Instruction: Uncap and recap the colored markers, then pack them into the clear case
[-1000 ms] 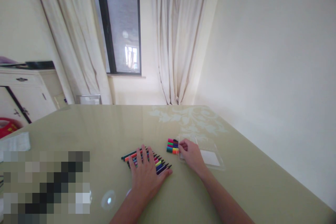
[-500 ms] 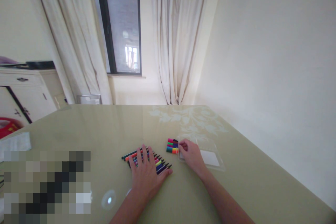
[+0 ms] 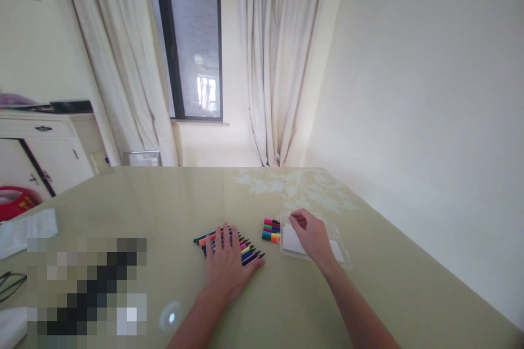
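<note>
My left hand (image 3: pixel 225 266) lies with its fingers spread over a row of colored markers (image 3: pixel 250 256). Their dark tips point right, past my thumb and fingers. To the right, my right hand (image 3: pixel 311 234) is closed in a pinch above a clear plastic case (image 3: pixel 346 260); anything between the fingertips is too small or hidden to make out. A white card (image 3: pixel 291 241) lies in the case, partly covered by that hand. Several bright marker caps (image 3: pixel 271 230) sit side by side against the case's left edge.
A glossy greenish table (image 3: pixel 164 202) carries everything. At its left lie a pale cloth or packet (image 3: pixel 33 229), black cables (image 3: pixel 12 286) and a blurred-out patch. A white wall (image 3: pixel 429 120) borders the right side; curtains (image 3: pixel 282 65) and a window stand behind.
My right hand has shifted right, off the caps' side and over the case, uncovering more of the white card. My left hand stays spread on the markers. The view has tilted slightly.
</note>
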